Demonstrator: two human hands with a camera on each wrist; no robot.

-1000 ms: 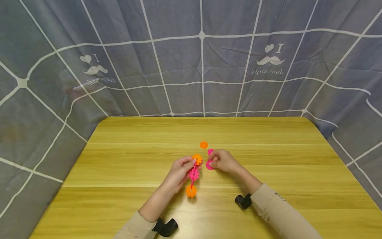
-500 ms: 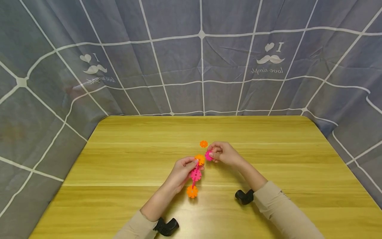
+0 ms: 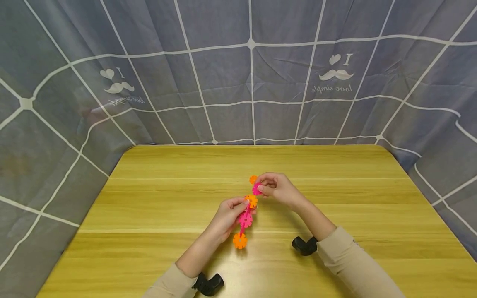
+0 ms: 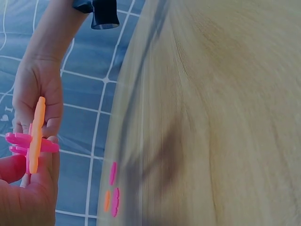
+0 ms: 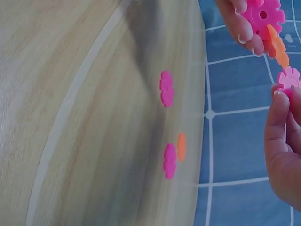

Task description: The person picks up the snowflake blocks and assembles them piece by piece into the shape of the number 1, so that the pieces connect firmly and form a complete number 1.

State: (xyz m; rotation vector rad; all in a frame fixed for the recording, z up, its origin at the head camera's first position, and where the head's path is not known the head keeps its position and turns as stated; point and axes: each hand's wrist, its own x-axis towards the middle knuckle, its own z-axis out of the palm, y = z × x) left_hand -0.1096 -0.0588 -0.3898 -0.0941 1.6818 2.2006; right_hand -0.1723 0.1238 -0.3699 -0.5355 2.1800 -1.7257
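Note:
My left hand [image 3: 228, 215] pinches a chain of interlocking flower-shaped discs by its top orange disc [image 3: 251, 201]. Below that disc hang a pink disc [image 3: 245, 219] and, at the bottom, another orange disc [image 3: 240, 241]. With thumb and fingers, my right hand [image 3: 281, 190] holds a single pink disc [image 3: 256, 188] just beyond the top of the chain. In the right wrist view this pink disc [image 5: 289, 80] comes very close to an orange disc [image 5: 278, 47] of the chain; whether they touch I cannot tell. My fingers hide part of both pieces.
On the wooden table [image 3: 167, 207] lies a loose orange disc [image 3: 253, 179], partly behind my right hand. The right wrist view also shows two loose pink discs near it, one pink disc [image 5: 166, 89] farther off. A grey grid-patterned curtain [image 3: 223, 82] hangs around the table.
My right hand has moved away from me and slightly left with the pink disc, which now partly covers the area by the loose orange disc. My left hand has shifted slightly right with the chain.

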